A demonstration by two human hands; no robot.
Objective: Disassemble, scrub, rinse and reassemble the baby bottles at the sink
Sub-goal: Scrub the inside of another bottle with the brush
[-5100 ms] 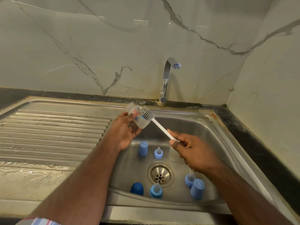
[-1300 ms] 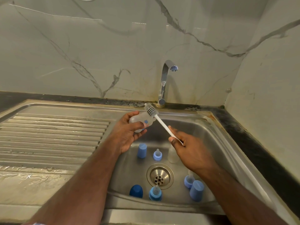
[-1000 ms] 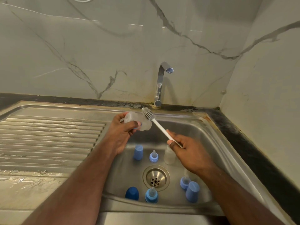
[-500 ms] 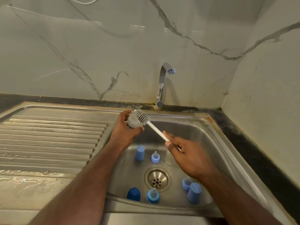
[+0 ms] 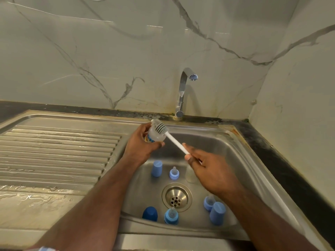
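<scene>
Left hand (image 5: 140,147) grips bottle (image 5: 155,135) over sink (image 5: 241,160) back-left corner, right hand (image 5: 208,169) pinches brush (image 5: 164,130) handle; suggest rotating bottle under bristles, steady pressure, cover every side.

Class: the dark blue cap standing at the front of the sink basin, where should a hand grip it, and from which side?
Grip the dark blue cap by its side walls, coming from above. It stands upright with its domed top up, and the sink front wall blocks a near-side approach.
</scene>
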